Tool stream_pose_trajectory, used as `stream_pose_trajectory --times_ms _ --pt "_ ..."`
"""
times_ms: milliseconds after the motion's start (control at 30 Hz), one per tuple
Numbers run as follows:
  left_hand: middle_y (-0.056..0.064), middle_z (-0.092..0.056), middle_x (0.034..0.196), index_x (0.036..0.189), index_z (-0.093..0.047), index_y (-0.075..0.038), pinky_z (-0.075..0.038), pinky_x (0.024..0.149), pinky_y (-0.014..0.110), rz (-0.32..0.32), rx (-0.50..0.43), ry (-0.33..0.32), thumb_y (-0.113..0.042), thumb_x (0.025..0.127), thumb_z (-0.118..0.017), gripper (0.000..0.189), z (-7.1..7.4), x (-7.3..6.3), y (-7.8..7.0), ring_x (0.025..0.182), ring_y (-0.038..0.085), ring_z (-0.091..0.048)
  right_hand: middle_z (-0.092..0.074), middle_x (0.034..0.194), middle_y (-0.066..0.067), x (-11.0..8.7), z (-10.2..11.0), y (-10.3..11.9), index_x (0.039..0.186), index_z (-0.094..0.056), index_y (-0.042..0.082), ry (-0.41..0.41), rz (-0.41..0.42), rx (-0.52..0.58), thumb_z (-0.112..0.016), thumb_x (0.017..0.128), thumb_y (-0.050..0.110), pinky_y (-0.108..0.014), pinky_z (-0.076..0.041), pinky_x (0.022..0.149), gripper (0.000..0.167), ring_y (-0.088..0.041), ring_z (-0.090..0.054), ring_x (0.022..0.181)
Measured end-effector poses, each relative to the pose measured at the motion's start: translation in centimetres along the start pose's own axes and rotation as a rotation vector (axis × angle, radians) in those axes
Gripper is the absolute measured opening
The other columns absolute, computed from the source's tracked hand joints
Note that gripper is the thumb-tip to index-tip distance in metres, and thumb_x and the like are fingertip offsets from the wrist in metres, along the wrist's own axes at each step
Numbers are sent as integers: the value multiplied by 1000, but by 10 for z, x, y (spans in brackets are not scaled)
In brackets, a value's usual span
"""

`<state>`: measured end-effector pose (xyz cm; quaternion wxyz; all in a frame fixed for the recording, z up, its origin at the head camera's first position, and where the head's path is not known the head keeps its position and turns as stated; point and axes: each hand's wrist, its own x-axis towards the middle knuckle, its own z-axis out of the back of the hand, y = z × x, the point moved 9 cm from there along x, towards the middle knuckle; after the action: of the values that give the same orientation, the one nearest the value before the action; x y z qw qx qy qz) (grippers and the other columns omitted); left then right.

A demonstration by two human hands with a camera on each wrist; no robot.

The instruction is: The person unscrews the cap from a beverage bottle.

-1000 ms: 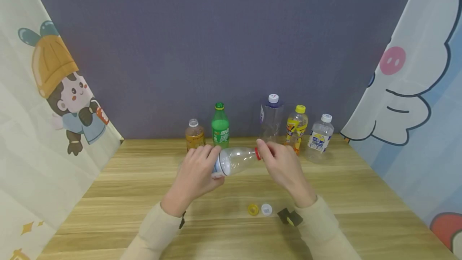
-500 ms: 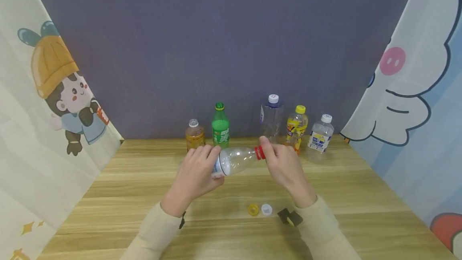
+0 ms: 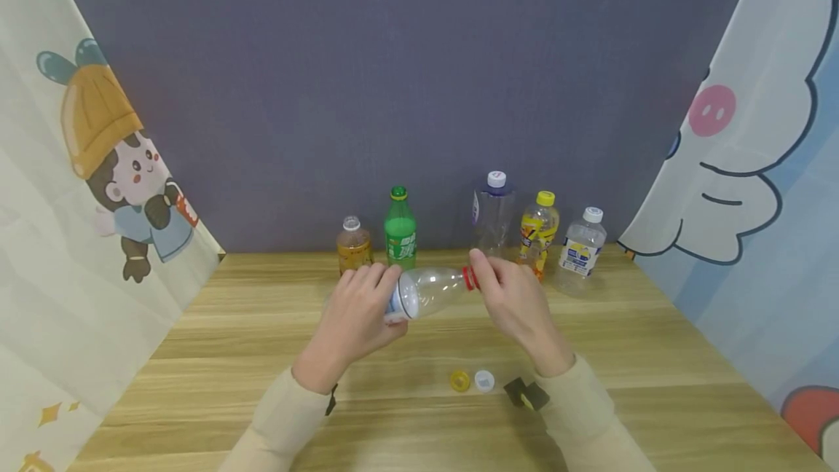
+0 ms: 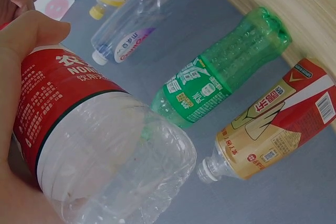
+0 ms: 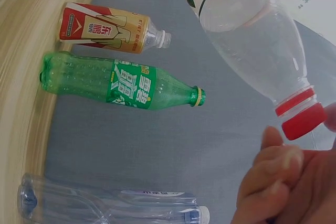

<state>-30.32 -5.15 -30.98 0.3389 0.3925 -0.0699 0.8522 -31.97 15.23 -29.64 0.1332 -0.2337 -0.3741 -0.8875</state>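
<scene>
A clear plastic bottle (image 3: 438,291) lies tilted nearly sideways above the table, its neck toward the right. Round its labelled body my left hand (image 3: 363,304) grips it; the red label (image 4: 68,85) shows in the left wrist view. At the neck, my right hand (image 3: 518,304) has its thumb and curled fingers about the red cap (image 5: 304,121). The thumb meets the cap's edge in the right wrist view, while the curled fingers (image 5: 273,177) are close beside it; whether they touch it is hard to tell. A narrow gap separates cap and red neck ring (image 5: 295,101).
Along the back stand a gold-labelled bottle (image 3: 355,248), a green bottle (image 3: 400,231), a tall clear bottle (image 3: 493,221), a yellow-capped bottle (image 3: 539,231) and a white-capped bottle (image 3: 581,250). Loose yellow cap (image 3: 460,381) and white cap (image 3: 484,381) lie in front on the wooden table (image 3: 406,421).
My right thumb and fingers have shifted slightly right and turned at the neck, so more red shows than a second ago. The left hand and bottle have stayed still.
</scene>
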Motion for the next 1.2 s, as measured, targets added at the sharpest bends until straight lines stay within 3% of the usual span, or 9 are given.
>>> stream_pose_trajectory --times_ms 167,500,767,1000,1200 --pt "8 -66 98 120 -62 -5 -48 67 37 0 -1 0 -30 62 -85 68 -1 0 0 82 26 -63 -36 54 2 0 0 -2 61 -44 16 9 -29 -18 -35 107 52 -36 -35 56 59 -18 -36 51" --pt "8 -66 98 120 -62 -4 -48 67 37 -2 0 -5 -30 62 -85 67 0 0 1 82 27 -63 -37 56 3 1 1 3 65 -47 17 -2 19 12 -39 107 48 -36 -33 55 53 -16 -35 51" --pt "8 -66 98 120 -62 -4 -48 67 37 -1 7 4 -31 62 -85 68 -1 0 0 82 27 -63 -36 55 1 1 -1 -3 62 -43 16 20 -43 -9 -32 108 53 -36 -36 58 60 -18 -36 51" --pt "8 -66 99 121 -62 -4 -48 68 37 1 2 8 -31 62 -85 68 -1 0 1 83 26 -63 -36 56 2 1 0 1 65 -46 17 7 9 3 -39 108 46 -35 -32 54 52 -16 -33 51" --pt "8 -66 99 121 -62 -4 -49 68 37 3 -2 8 -31 62 -85 69 -1 0 1 84 27 -63 -36 56 2 0 1 1 65 -44 16 -8 8 23 -35 108 48 -35 -33 54 55 -16 -32 51"
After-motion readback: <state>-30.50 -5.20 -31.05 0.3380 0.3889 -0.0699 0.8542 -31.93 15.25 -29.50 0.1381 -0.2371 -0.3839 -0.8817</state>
